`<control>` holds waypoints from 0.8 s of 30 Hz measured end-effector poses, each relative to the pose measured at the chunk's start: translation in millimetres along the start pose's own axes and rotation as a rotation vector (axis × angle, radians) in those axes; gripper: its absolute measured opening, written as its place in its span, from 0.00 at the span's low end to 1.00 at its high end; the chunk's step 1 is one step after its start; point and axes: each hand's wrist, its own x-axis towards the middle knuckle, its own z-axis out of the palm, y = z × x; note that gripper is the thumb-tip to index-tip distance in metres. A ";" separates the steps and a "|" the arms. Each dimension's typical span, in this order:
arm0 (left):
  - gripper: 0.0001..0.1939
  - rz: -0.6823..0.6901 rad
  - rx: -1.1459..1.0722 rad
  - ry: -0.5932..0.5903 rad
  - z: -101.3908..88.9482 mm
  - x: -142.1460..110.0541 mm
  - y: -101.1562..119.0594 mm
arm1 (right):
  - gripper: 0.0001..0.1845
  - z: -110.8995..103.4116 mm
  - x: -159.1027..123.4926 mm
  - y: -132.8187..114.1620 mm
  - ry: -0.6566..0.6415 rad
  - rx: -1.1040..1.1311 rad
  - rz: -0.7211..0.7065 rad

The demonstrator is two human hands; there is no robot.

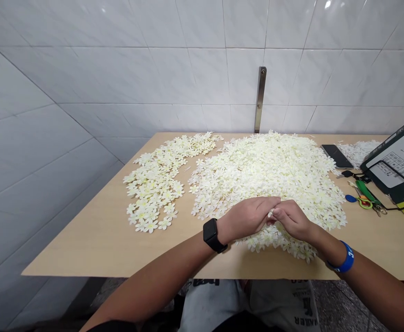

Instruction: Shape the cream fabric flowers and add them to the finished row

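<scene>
Hands, i.e. L hand + R hand, meet at the fingertips over the near part of the big flower pile. R hand: thumb + bent fingers closed, looks like a pinch on a small white bloom, only a bit of it showing. L hand: fingers twd R, back of hand blocks the rest, can't tell if it grips too. Bloom's loc: in the fingertips, nr the bench's front edge, R of mid.

Risks, my read: bloom's tiny, so a loose pinch could drop it into the pile, lost among lookalikes; squeezing too hard could crease petals. Pile's near tip is close to the front edge, so a forearm sweep might knock some off.

Orientation: bloom mostly hidden, can't tell which way it faces; no long axis visible. Smaller flower strip starts at the far edge, curves twd the front, long axis approx along bench's L edge. Phone nr far edge, R side.
</scene>
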 end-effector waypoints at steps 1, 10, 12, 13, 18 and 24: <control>0.20 0.011 0.016 0.010 0.5 -0.2 0.0 | 0.31 0.7 0.2 0.2 -0.005 0.010 0.013; 0.25 0.074 0.064 0.077 1.9 0.7 0.8 | 0.31 -1.1 4.3 -1.5 0.134 -0.125 0.025; 0.22 0.099 0.068 0.127 1.0 -0.6 -0.2 | 0.31 -2.2 4.3 -1.7 0.094 -0.107 0.025; 0.21 0.104 0.072 0.144 0.7 -1.2 -0.5 | 0.32 -2.5 4.2 -1.9 0.055 -0.079 0.035; 0.19 0.107 0.155 0.168 0.4 -0.6 3.4 | 0.34 -4.0 2.7 -3.5 -0.004 0.074 0.083; 0.27 0.051 0.074 0.088 -0.5 7.8 13.0 | 0.29 -5.0 2.3 -2.2 0.168 -0.095 0.010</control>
